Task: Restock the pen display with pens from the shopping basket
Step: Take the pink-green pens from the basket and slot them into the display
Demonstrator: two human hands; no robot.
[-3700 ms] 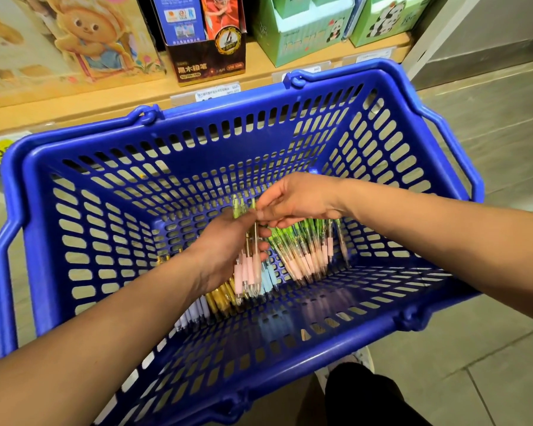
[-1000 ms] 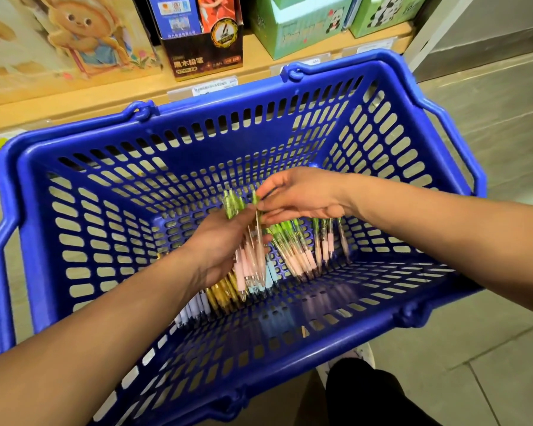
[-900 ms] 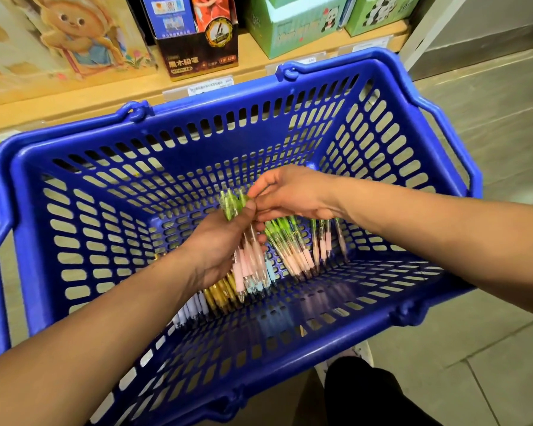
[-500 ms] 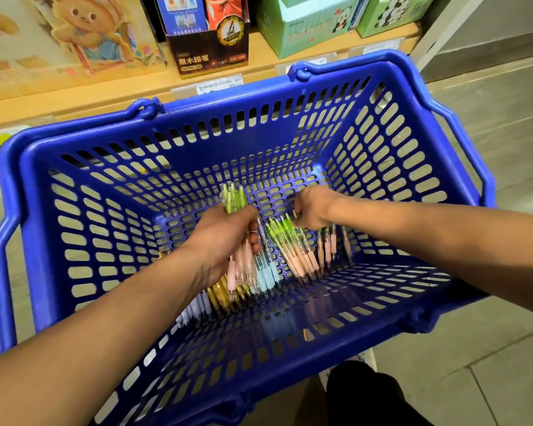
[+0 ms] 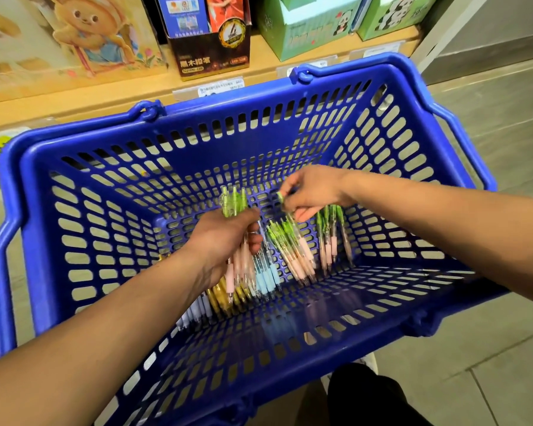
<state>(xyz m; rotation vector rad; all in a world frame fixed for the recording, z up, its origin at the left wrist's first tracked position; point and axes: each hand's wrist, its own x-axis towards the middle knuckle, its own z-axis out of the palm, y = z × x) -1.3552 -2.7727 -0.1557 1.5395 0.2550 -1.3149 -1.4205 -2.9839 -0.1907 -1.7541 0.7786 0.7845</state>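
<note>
Closest to me, below a dark trouser leg [image 5: 373, 398], the blue shopping basket [image 5: 336, 339] sits on the floor with both forearms reaching down into it. Along its near side lie white pens [image 5: 194, 313], then yellow pens [image 5: 219, 298] and blue-grip pens [image 5: 266, 279], all untouched.

Just above those, the left hand [image 5: 225, 238] is clenched round a bundle of pens [image 5: 233, 202], green tops sticking up past the thumb and pink grips hanging below the fingers. That grasp looks the same as it did half a second back.

The change is further in. The right hand [image 5: 313, 192] was down among the loose green-and-pink pens [image 5: 293, 253] on the basket floor. It has now come up off them with 1 pen [image 5: 282, 198] pinched at its fingertips, held near the bundle but not touching it. A 2nd loose cluster [image 5: 331, 238] lies under that wrist.

I read this as gathering: another pen of the matching colour is about to join the handful. Plenty remain on the floor, so the restocking proper seems not to have begun for this batch.

Beyond the far wall, a wooden shelf [image 5: 105, 96] carries a dark pencil box [image 5: 211, 35] and green panda boxes [image 5: 308, 26]. The pen display is not in view.
</note>
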